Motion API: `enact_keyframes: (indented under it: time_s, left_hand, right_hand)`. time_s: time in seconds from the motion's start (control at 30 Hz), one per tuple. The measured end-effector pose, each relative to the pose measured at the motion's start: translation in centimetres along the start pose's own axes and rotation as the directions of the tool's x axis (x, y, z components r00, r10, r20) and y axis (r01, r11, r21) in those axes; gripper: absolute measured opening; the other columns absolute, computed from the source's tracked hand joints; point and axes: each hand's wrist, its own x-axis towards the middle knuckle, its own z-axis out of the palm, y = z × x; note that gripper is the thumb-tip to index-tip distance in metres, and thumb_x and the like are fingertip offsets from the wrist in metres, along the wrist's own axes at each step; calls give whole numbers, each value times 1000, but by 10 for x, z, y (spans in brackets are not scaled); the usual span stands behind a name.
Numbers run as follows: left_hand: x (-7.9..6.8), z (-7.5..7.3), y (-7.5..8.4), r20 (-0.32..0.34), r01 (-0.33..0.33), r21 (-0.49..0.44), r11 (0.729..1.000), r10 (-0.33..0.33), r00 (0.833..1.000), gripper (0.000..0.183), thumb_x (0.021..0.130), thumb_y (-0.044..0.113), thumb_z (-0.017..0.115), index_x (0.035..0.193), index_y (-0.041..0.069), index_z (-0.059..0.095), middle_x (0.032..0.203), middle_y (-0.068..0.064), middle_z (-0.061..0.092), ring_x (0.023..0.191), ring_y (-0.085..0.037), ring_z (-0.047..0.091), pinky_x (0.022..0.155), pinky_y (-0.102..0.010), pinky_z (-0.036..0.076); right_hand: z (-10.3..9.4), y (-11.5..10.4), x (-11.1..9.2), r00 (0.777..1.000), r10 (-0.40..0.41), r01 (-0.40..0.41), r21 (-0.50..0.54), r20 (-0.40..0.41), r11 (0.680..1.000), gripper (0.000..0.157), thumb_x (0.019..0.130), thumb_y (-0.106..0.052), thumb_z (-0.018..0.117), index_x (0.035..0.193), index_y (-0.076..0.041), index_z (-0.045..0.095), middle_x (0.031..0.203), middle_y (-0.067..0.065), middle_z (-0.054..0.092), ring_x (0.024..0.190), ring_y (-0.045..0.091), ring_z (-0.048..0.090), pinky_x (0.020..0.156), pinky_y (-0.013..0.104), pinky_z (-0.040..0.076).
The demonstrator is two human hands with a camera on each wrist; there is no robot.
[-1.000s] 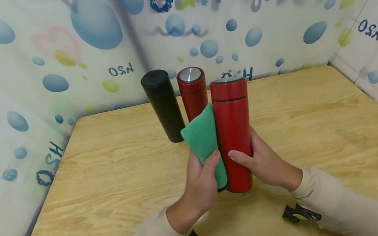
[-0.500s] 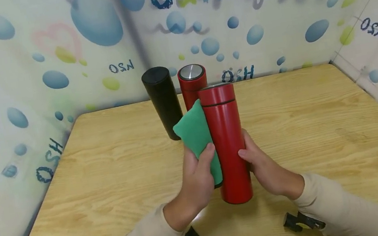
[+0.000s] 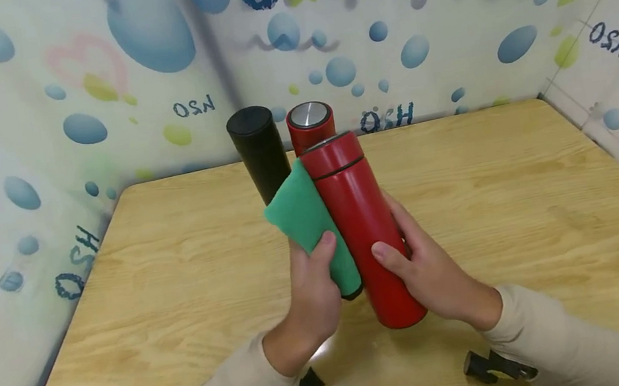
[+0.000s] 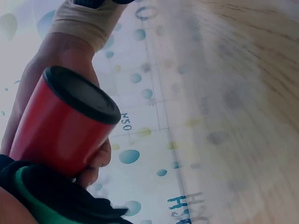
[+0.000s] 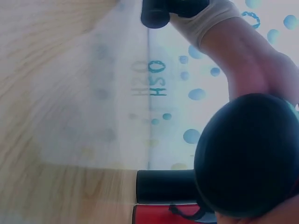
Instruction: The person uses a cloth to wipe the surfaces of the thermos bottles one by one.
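A red thermos bottle (image 3: 359, 225) is held off the table, its cap leaning left and away. My right hand (image 3: 434, 261) grips its lower right side, thumb across the front. With my left hand (image 3: 315, 292) I hold a folded green cloth (image 3: 306, 210) along the bottle's left side, thumb over the cloth. In the left wrist view the bottle's red body (image 4: 60, 130) and black-rimmed base show, with the cloth (image 4: 28, 191) at the lower left. The dark base of the held bottle (image 5: 247, 154) fills much of the right wrist view.
A black bottle (image 3: 258, 154) and another red bottle (image 3: 310, 123) with a silver-topped cap stand behind the held one, partly hidden. The wooden table (image 3: 527, 200) meets a printed wall (image 3: 409, 18) at its back edge.
The held red bottle has gone from upright to tilted, its cap moving left and its base right. My left hand and the cloth have shifted slightly left and up with it.
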Motion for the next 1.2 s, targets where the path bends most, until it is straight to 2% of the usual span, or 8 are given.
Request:
enact_keyframes:
  time_s: [0.13, 0.23, 0.33, 0.47, 0.53, 0.73, 1.03, 1.2]
  left_hand:
    - [-4, 2, -5, 81, 34, 50, 998, -38, 996, 44, 101, 10, 34, 144, 4, 27, 130, -20, 49, 117, -22, 56, 100, -36, 53]
    - [-7, 2, -4, 107, 60, 45, 997, -64, 992, 45, 101, 10, 33, 145, 4, 25, 132, -19, 48, 118, -21, 55, 101, -36, 52]
    - [-4, 2, 0, 71, 47, -2, 999, -47, 996, 45, 100, 11, 34, 144, 3, 29, 128, -11, 53, 115, -19, 57, 100, -35, 52]
    - [1, 0, 4, 29, -21, -36, 999, 22, 999, 44, 98, 11, 35, 141, 2, 33, 121, -4, 56, 110, -20, 60, 97, -38, 54]
    - [0, 0, 4, 30, -32, -30, 999, 33, 999, 43, 98, 10, 34, 141, 3, 33, 122, -4, 56, 111, -21, 60, 97, -39, 54]
    - [-3, 1, 1, 96, 29, 29, 999, -32, 995, 42, 102, 10, 32, 144, 5, 28, 130, -17, 50, 118, -24, 56, 99, -39, 54]
    - [-3, 1, 8, 5, 38, 12, 999, -38, 999, 44, 98, 14, 34, 141, 3, 33, 123, -9, 54, 112, -23, 58, 98, -38, 53]
    - [-10, 3, 3, 114, 25, 76, 997, -33, 993, 43, 102, 11, 33, 144, 4, 26, 129, -16, 49, 118, -25, 54, 103, -35, 50]
  right_hand:
    - [-1, 2, -1, 999, -39, 39, -3, -19, 999, 70, 102, -17, 49, 159, -34, 12, 138, 8, 46, 121, 34, 51, 84, 45, 59]
    - [-1, 1, -2, 998, -64, 64, 2, -22, 998, 68, 103, -16, 45, 159, -32, 10, 139, 7, 44, 124, 33, 48, 86, 45, 58]
    - [-1, -2, -5, 997, -73, 72, 42, 30, 997, 66, 102, -18, 38, 159, -32, 7, 138, 9, 42, 123, 36, 47, 86, 47, 56]
    - [-1, -4, -8, 991, -63, 50, 111, 117, 993, 70, 100, -16, 38, 159, -30, 4, 138, 15, 41, 120, 38, 50, 86, 48, 56]
    - [-1, -4, -8, 993, -61, 51, 103, 99, 993, 73, 99, -15, 44, 159, -30, 5, 139, 16, 43, 120, 36, 52, 86, 46, 58]
    - [0, -1, -4, 995, -65, 68, 34, -71, 997, 80, 97, -11, 57, 159, -34, 13, 139, 12, 49, 120, 33, 58, 85, 39, 60]
    - [3, 1, -2, 999, -25, 27, 37, -35, 999, 73, 89, -18, 73, 151, -20, 33, 134, 8, 52, 114, 34, 61, 83, 39, 61]
    - [1, 2, 0, 993, -74, 74, 2, -97, 997, 76, 91, -13, 70, 155, -24, 29, 134, 6, 52, 115, 30, 60, 84, 36, 60]
